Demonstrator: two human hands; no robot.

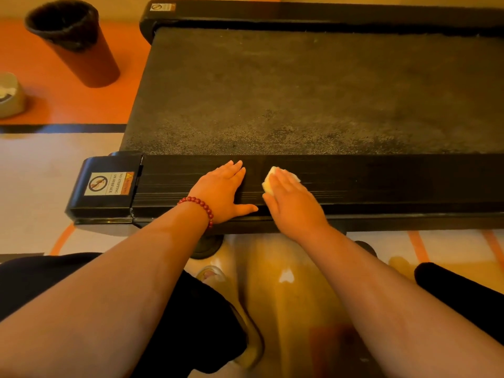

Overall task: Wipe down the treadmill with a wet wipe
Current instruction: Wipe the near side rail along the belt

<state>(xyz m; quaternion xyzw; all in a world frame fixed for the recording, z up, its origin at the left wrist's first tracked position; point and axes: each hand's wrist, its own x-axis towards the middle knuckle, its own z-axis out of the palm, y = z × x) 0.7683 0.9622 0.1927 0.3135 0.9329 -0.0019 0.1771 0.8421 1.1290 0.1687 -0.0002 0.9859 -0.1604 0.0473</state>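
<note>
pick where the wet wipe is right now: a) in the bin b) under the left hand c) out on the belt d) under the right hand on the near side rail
d: the wet wipe shows white under the flat fingers of the right hand, pressed on the near side rail; the left hand rests bare beside it.

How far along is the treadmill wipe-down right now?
Early on. Done: nothing plainly finished. In hand: the right hand presses the wet wipe flat on the near side rail, the left hand resting beside it. Left: the belt looks dusty and mottled, and the far rail awaits.
</note>
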